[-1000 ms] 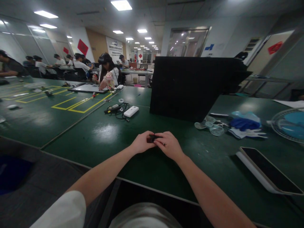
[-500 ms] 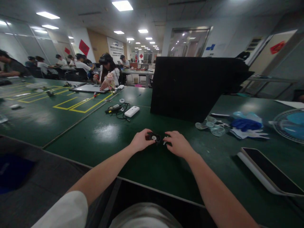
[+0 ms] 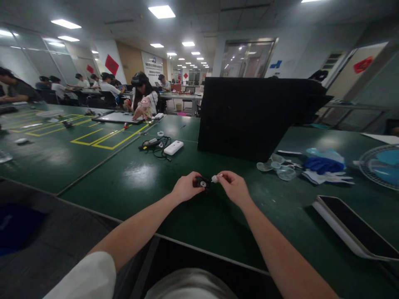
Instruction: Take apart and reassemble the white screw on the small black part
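Note:
My left hand [image 3: 187, 187] grips a small black part with a white round disc [image 3: 203, 183] by its left side, thumb below and fingers above. Its exact kind is too small to tell. To the right, my right hand [image 3: 232, 186] pinches a small white piece [image 3: 215, 179] between thumb and fingertips. The white piece points left toward the black part, with a narrow gap between them. Both hands are just above the green tabletop [image 3: 174, 218].
A large black box [image 3: 240, 118] stands ahead. Left of it lie a white power bank-like block [image 3: 173, 148] and black cables [image 3: 152, 144]. On the right are blue gloves [image 3: 324, 165], a fan [image 3: 382, 164] and a tablet-like device [image 3: 355, 224]. A person [image 3: 145, 97] sits across.
My right hand's spread fingers have closed on the white piece and turned it toward the black part. My left hand has barely moved.

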A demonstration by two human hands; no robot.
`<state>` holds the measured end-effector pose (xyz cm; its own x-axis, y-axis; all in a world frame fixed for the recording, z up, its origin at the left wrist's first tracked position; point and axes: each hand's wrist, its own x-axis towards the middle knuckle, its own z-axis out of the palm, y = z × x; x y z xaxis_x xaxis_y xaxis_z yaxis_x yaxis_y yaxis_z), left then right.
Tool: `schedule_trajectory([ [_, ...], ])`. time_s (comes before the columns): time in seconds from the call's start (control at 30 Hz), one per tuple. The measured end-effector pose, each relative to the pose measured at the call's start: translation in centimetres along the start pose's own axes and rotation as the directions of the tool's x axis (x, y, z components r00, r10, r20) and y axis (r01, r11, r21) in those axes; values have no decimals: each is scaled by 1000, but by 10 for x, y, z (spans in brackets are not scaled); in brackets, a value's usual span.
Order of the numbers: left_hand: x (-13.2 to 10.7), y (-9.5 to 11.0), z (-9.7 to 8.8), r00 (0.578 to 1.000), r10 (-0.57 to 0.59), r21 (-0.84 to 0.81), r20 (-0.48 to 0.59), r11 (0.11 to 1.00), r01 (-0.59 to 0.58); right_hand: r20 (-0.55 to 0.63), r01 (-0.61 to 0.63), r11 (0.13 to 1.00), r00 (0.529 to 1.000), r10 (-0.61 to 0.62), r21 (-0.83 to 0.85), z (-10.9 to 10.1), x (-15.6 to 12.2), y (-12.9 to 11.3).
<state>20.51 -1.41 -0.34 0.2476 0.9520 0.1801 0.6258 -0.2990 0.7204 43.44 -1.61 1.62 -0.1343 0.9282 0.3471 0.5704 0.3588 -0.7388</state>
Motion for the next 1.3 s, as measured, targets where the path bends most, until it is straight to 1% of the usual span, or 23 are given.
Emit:
schedule_trajectory([
  [0.07, 0, -1, 1, 1000, 4, 10, -8, 1000, -4, 41, 27, 1000, 999, -28, 14, 4, -2, -5],
  [0.2, 0, -3, 3, 1000, 5, 3, -16, 1000, -5, 119, 88, 994, 990, -79, -72, 7, -6, -11],
  [0.33, 1, -6, 5, 1000, 16, -50, -8, 999, -16, 184, 132, 982, 977, -106, -133, 12, -7, -10],
  [0.4, 1, -7, 5, 1000, 20, -74, 3, 997, -20, 208, 96, 991, 975, -74, -97, 15, -6, -6],
  [0.43, 2, -7, 4, 1000, 17, -85, 8, 996, -16, 201, 52, 997, 979, -40, -56, 15, -5, -3],
  [0.5, 2, -7, 3, 1000, 2, -111, 11, 994, -1, 125, -75, 993, 990, 63, 94, 12, 0, 4],
  [0.53, 2, -7, 2, 1000, -5, -126, 13, 992, 6, 66, -149, 966, 988, 138, 213, 9, 3, 8],
  [0.57, 3, -6, 2, 1000, -9, -140, 16, 990, 11, 16, -218, 909, 974, 227, 356, 4, 7, 12],
  [0.6, 3, -6, 1, 1000, -10, -148, 23, 989, 14, -5, -274, 817, 947, 320, 507, -2, 11, 17],
  [0.63, 3, -6, 1, 1000, -11, -151, 28, 988, 15, 11, -313, 696, 916, 402, 646, -8, 14, 23],
  [0.67, 3, -6, 1, 999, -13, -148, 34, 989, 17, 58, -342, 566, 887, 458, 750, -14, 17, 29],
  [0.7, 3, -6, 1, 999, -16, -143, 39, 990, 21, 106, -359, 450, 862, 495, 817, -19, 20, 35],
  [0.77, 4, -6, 2, 999, -30, -131, 42, 991, 35, 185, -385, 268, 811, 556, 883, -27, 23, 46],
  [0.83, 4, -6, 2, 998, -42, -131, 42, 990, 47, 231, -392, 158, 772, 592, 906, -30, 24, 56],
  [0.9, 4, -6, 2, 998, -44, -134, 46, 990, 50, 249, -386, 108, 758, 603, 916, -30, 24, 61],
  [0.97, 4, -5, 1, 998, -38, -135, 52, 990, 45, 252, -382, 96, 758, 602, 919, -29, 24, 62],
  [1.17, 4, -4, 0, 998, -50, -124, 48, 991, 55, 254, -385, 99, 758, 600, 917, -27, 24, 62],
  [1.3, 4, -3, 0, 998, -50, -114, 46, 992, 55, 238, -383, 134, 773, 588, 914, -26, 24, 66],
])
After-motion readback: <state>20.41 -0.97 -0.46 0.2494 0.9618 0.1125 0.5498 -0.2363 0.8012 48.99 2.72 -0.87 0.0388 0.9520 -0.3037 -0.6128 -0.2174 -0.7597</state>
